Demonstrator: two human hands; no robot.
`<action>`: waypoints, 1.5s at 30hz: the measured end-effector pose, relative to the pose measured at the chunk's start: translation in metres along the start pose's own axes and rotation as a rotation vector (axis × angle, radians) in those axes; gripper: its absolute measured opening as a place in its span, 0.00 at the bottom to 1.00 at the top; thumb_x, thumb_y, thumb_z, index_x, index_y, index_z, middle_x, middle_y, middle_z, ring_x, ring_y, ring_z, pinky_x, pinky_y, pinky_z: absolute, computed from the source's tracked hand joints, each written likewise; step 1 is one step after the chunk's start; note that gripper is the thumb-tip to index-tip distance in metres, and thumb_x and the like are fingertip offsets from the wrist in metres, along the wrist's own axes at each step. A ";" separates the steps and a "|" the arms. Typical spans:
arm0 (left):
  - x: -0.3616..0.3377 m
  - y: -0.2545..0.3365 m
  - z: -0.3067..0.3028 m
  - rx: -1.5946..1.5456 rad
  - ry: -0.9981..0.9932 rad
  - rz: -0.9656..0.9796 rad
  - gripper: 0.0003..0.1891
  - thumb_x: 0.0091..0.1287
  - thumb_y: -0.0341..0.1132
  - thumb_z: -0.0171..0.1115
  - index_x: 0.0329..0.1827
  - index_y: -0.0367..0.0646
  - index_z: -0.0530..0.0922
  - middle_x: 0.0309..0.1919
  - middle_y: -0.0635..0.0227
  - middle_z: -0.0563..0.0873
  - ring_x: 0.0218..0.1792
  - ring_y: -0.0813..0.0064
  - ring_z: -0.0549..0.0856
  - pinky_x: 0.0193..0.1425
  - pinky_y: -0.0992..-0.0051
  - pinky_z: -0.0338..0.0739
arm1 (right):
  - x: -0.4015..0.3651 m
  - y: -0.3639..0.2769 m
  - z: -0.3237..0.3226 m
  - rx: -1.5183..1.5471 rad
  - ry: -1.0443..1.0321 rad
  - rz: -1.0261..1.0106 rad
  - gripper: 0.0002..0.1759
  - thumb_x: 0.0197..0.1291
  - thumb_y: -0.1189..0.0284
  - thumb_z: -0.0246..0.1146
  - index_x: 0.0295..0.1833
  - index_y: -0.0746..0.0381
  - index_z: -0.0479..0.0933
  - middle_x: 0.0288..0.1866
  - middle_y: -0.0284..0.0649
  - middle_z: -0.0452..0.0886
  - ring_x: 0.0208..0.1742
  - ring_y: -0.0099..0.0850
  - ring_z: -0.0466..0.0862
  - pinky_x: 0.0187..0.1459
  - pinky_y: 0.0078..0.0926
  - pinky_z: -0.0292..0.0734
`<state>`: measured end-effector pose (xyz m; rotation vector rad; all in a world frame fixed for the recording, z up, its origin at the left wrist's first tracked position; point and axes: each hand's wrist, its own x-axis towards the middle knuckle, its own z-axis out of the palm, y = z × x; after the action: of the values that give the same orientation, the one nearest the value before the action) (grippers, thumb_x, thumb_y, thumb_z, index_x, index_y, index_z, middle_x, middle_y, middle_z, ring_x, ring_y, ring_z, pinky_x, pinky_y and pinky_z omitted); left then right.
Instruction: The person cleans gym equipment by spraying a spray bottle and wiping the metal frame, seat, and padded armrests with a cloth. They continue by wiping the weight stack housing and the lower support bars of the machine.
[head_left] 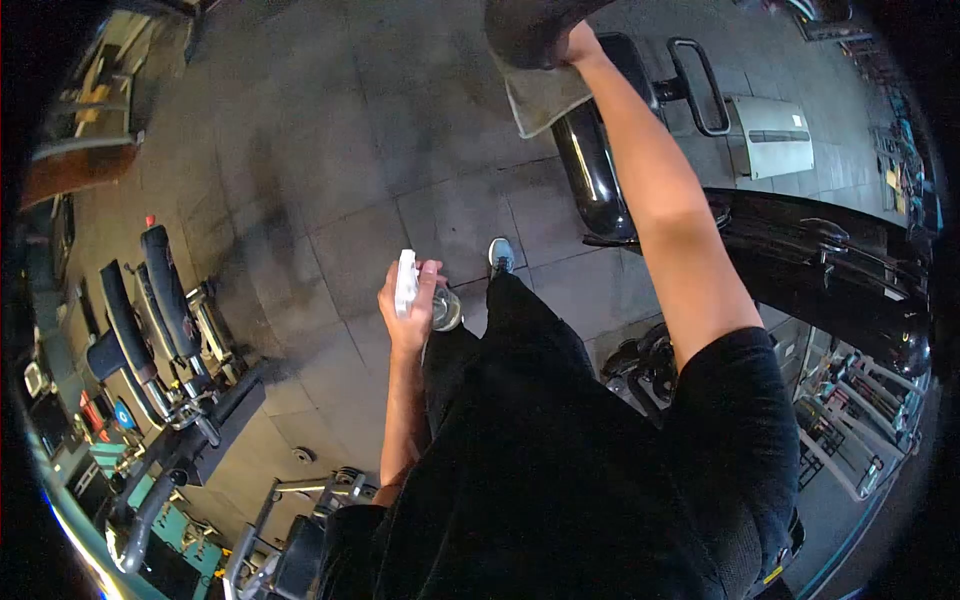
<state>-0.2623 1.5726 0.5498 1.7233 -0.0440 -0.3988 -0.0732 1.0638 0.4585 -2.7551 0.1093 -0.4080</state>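
My left hand is wrapped round a clear spray bottle with a white trigger head, held low in front of my left leg. At the top of the view my right arm stretches far forward. My right hand is at a dark rounded pad, and its fingers are mostly hidden behind that pad. A grey cloth hangs down from this hand, beside a black cylindrical machine part.
A black handle and a white panel lie right of my arm. A long black machine body extends on the right. At left stands a padded gym machine. Dark floor tiles lie below.
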 end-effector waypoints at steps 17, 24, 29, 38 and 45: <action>-0.011 -0.031 -0.015 -0.009 -0.085 -0.106 0.11 0.75 0.35 0.71 0.45 0.34 0.82 0.33 0.63 0.91 0.33 0.78 0.89 0.40 0.74 0.81 | -0.262 -0.190 -0.101 -0.196 -0.005 0.662 0.35 0.79 0.46 0.57 0.54 0.75 0.79 0.38 0.69 0.86 0.43 0.63 0.89 0.42 0.55 0.85; 0.015 -0.014 -0.002 0.061 -0.030 -0.129 0.12 0.75 0.36 0.71 0.45 0.33 0.83 0.34 0.62 0.92 0.35 0.78 0.89 0.41 0.74 0.82 | -0.120 -0.134 -0.072 -0.455 0.057 0.290 0.24 0.79 0.56 0.57 0.37 0.64 0.82 0.31 0.55 0.87 0.30 0.54 0.89 0.31 0.49 0.87; 0.024 -0.010 0.006 0.032 -0.044 -0.121 0.15 0.75 0.37 0.71 0.50 0.33 0.81 0.42 0.57 0.93 0.38 0.71 0.92 0.45 0.71 0.83 | -0.058 -0.050 -0.029 -0.189 0.164 0.194 0.19 0.76 0.59 0.59 0.47 0.65 0.84 0.37 0.60 0.87 0.41 0.60 0.89 0.44 0.52 0.87; 0.005 -0.011 0.001 0.077 -0.180 -0.049 0.14 0.76 0.34 0.70 0.50 0.30 0.80 0.42 0.55 0.93 0.38 0.73 0.92 0.45 0.71 0.84 | -0.071 -0.034 -0.015 -0.179 -0.044 0.194 0.26 0.76 0.56 0.57 0.57 0.70 0.80 0.47 0.65 0.86 0.52 0.63 0.87 0.55 0.54 0.84; 0.002 -0.036 -0.018 0.208 -0.243 -0.129 0.16 0.75 0.37 0.71 0.50 0.30 0.80 0.39 0.55 0.93 0.36 0.73 0.92 0.46 0.72 0.84 | -0.274 -0.181 -0.109 -0.082 0.019 0.558 0.32 0.78 0.47 0.58 0.54 0.72 0.75 0.33 0.66 0.85 0.38 0.62 0.89 0.38 0.52 0.85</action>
<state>-0.2617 1.5961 0.5172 1.8797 -0.1553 -0.7190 -0.3624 1.2315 0.5473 -2.6430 0.8883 -0.2776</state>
